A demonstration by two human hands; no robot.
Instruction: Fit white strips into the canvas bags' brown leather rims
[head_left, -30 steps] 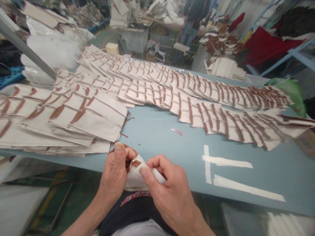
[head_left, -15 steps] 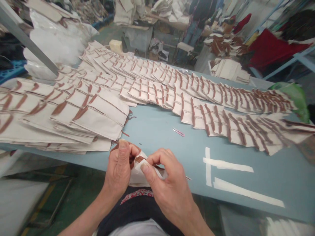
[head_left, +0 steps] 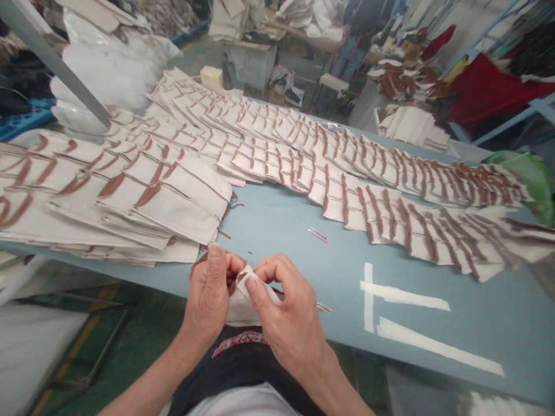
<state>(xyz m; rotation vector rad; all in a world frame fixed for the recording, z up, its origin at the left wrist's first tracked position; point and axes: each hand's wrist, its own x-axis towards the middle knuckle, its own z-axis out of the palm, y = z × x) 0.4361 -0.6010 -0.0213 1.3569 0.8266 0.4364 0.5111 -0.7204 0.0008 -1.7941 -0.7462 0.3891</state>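
Note:
Between my two hands, at the table's near edge, is a cream fabric piece (head_left: 243, 307) with brown trim. My left hand (head_left: 211, 289) is closed on its left end, thumb up, with brown material showing behind the fingers. My right hand (head_left: 286, 300) pinches the cream edge between thumb and fingers, close beside the left fingertips. Part of the piece is hidden behind the right hand. A pink-handled thread snipper or similar small tool (head_left: 318, 233) lies on the blue table beyond my hands.
Overlapping rows of cream pieces with brown edging (head_left: 277, 162) run across the blue table (head_left: 277, 214). A thicker pile (head_left: 182, 202) lies at left. White tape strips (head_left: 407, 296) are on the right. A person (head_left: 351, 46) stands in the background.
My right hand has moved slightly left, closer to my left hand, folding or pressing the cream edge. The view has shifted a little; the piles lie as before.

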